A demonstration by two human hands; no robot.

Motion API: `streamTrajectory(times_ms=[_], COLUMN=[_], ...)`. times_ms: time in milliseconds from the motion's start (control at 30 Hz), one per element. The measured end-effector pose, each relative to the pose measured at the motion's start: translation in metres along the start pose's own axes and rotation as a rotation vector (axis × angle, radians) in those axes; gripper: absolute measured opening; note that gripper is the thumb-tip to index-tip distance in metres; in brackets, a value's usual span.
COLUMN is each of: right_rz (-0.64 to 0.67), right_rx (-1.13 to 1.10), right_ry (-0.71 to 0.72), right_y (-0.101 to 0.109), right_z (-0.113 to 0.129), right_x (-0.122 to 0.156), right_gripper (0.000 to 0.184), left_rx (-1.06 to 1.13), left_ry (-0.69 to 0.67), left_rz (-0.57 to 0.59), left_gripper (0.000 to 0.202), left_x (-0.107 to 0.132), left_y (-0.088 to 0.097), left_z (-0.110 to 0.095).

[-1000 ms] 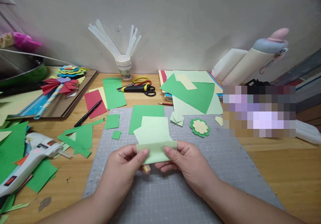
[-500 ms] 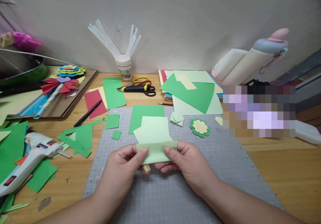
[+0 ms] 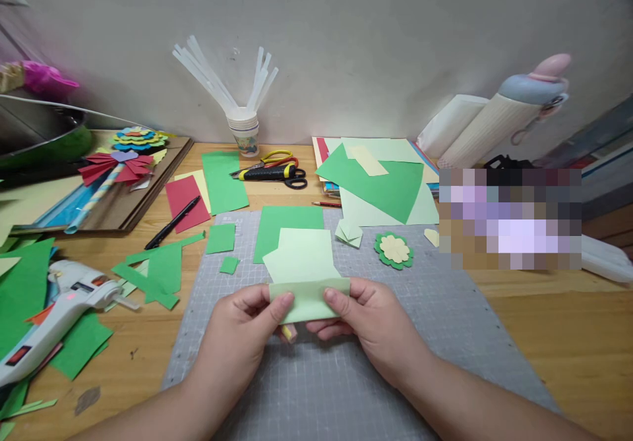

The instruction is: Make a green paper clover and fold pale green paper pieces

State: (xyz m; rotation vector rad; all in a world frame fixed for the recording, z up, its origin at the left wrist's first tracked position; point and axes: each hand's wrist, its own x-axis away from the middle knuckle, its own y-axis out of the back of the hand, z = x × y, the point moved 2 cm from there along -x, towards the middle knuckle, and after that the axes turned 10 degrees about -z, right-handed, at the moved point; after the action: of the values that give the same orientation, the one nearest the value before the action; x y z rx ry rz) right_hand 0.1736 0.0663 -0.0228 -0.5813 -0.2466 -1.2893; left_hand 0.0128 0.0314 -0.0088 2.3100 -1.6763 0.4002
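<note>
Both hands hold a folded light green paper piece [image 3: 307, 299] just above the grey cutting mat [image 3: 430, 322]. My left hand [image 3: 247, 325] pinches its left end with thumb on top. My right hand [image 3: 368, 319] pinches its right end the same way. A small yellow bit shows under the paper between the fingers. Just behind lie light green sheets [image 3: 301, 256] over a darker green sheet [image 3: 287, 223].
A glue gun [image 3: 54, 309] and green scraps [image 3: 153, 269] lie at left. Scissors [image 3: 274, 169], a black pen [image 3: 173, 222], a cup of glue sticks [image 3: 244, 131] and stacked coloured paper [image 3: 380, 180] are behind. A green-and-cream paper flower [image 3: 394, 250] sits on the mat at right.
</note>
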Motion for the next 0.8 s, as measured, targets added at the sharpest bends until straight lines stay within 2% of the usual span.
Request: streamTrajectory(times_ms=[800], right_rz=[0.009], right_rx=[-0.002], right_ry=[0.007], right_y=[0.0], right_z=[-0.0004], right_x=[-0.0011], right_gripper=[0.035], left_rx=[-0.011], left_ry=[-0.008], left_rz=[0.002], left_gripper=[0.024], left_x=[0.0004], left_y=[0.0013], left_z=[0.001])
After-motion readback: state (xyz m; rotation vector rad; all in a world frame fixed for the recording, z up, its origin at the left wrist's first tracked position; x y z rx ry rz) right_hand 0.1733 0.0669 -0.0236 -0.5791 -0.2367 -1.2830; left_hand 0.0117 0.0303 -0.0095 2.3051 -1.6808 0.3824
